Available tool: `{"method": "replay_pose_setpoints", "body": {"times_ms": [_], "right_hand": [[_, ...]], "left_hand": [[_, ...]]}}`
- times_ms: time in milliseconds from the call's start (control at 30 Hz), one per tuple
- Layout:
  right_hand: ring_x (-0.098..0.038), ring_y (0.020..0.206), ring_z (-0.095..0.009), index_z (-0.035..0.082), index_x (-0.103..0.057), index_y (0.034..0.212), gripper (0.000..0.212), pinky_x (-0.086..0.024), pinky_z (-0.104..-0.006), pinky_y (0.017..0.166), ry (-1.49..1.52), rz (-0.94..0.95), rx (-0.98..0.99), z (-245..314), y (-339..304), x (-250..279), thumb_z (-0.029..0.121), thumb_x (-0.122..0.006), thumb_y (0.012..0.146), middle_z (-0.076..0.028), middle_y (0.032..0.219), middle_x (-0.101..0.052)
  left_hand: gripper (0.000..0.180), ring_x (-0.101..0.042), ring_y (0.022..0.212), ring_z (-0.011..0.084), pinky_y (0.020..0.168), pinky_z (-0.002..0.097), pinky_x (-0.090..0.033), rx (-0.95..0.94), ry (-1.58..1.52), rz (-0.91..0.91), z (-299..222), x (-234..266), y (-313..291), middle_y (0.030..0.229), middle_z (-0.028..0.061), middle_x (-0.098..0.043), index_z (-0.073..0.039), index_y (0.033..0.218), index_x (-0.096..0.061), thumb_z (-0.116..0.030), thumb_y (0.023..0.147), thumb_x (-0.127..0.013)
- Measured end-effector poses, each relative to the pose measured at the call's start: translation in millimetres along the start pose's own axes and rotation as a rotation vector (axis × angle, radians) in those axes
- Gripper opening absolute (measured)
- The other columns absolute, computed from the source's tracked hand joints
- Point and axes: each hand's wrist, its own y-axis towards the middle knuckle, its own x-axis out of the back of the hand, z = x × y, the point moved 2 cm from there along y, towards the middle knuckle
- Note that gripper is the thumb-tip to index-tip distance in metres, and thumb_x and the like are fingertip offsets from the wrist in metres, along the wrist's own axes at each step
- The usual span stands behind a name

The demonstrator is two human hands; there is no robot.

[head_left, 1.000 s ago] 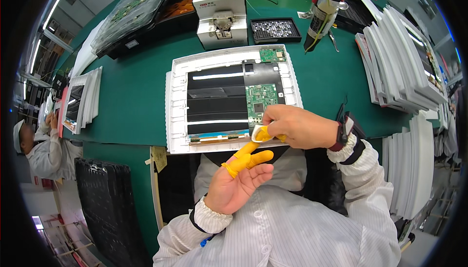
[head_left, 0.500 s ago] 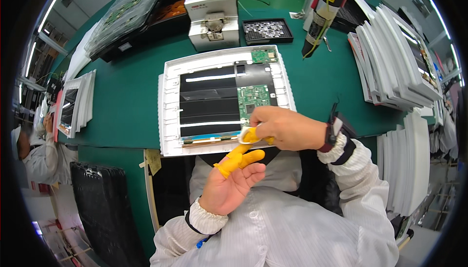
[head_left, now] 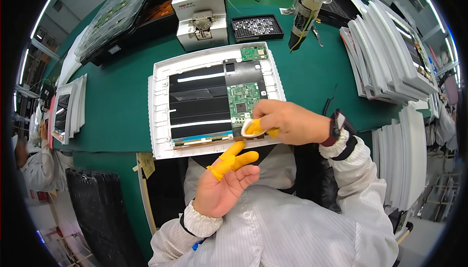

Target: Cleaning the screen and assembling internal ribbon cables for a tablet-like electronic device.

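Observation:
My right hand (head_left: 295, 124) pinches a small white ring (head_left: 244, 130) over the lower right part of a white-framed display panel (head_left: 159, 116). Yellow finger covers show at the right fingertips, partly inside the ring. Palm up below the panel's near edge, my left hand (head_left: 219, 186) holds nothing. Its thumb-side fingers wear yellow finger covers (head_left: 228, 162), and the fingers are apart. A green circuit board (head_left: 247, 96) lies on the panel's black back, just beyond my right hand. Another small green board (head_left: 254, 53) sits at the panel's far right corner.
Behind the panel stand a white tape dispenser (head_left: 201, 9) and a black tray (head_left: 257, 27) of small parts. An electric screwdriver (head_left: 304, 18) hangs at the far right. White-framed panels (head_left: 385, 47) are stacked on the right. A black case (head_left: 100, 208) stands at lower left.
The left fingertips have come away from the white ring and dropped slightly toward me. The right hand keeps hold of the ring. The whole view has shifted a little.

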Motion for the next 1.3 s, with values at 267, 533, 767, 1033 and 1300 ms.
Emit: {"method": "replay_pose_setpoints", "body": {"times_ms": [267,533,767,1033,1300], "right_hand": [[-0.059,0.102,-0.033,-0.002,-0.064,0.089,0.019,-0.049,-0.0385,0.087,0.032,0.025,-0.091,0.5,-10.6,0.4,-0.009,-0.067,0.072,-0.015,0.108,-0.059],[-0.059,0.096,-0.033,-0.001,-0.066,0.088,0.018,-0.049,-0.0391,0.081,0.001,0.046,-0.024,1.3,-1.8,-5.9,-0.008,-0.067,0.072,-0.013,0.102,-0.059],[-0.059,0.096,-0.033,0.000,-0.068,0.088,0.020,-0.049,-0.0395,0.081,-0.112,0.020,0.042,-0.5,-7.3,-5.3,-0.007,-0.068,0.070,-0.013,0.101,-0.059],[-0.059,0.095,-0.033,0.001,-0.068,0.085,0.018,-0.049,-0.0399,0.080,-0.097,0.015,0.071,3.7,2.8,-8.2,-0.006,-0.068,0.068,-0.012,0.101,-0.060],[-0.060,0.095,-0.033,0.001,-0.065,0.082,0.020,-0.050,-0.0398,0.080,-0.097,-0.006,0.068,5.8,-0.3,-7.4,-0.009,-0.069,0.065,-0.013,0.102,-0.060]], "left_hand": [[0.057,-0.066,0.117,0.0320,0.105,0.0446,-0.051,0.050,0.137,-0.069,4.9,-4.3,6.7,0.140,0.0231,-0.055,-0.002,0.155,-0.028,-0.029,0.108,-0.044],[0.049,-0.065,0.116,0.0327,0.104,0.0440,-0.051,0.065,-0.012,0.015,8.2,-2.1,12.6,0.134,0.0238,-0.058,0.000,0.153,-0.029,-0.022,0.110,-0.038],[0.048,-0.065,0.115,0.0302,0.104,0.0430,-0.051,0.055,0.016,0.010,8.4,-3.5,13.3,0.134,0.0214,-0.059,0.000,0.151,-0.032,-0.024,0.109,-0.040],[0.048,-0.064,0.116,0.0311,0.104,0.0432,-0.050,0.041,0.008,0.040,8.1,1.3,11.6,0.134,0.0211,-0.059,-0.002,0.152,-0.033,-0.023,0.109,-0.039],[0.047,-0.064,0.116,0.0319,0.104,0.0440,-0.050,0.051,-0.028,0.035,9.3,-1.6,12.2,0.135,0.0219,-0.058,-0.002,0.152,-0.032,-0.022,0.110,-0.039]]}}
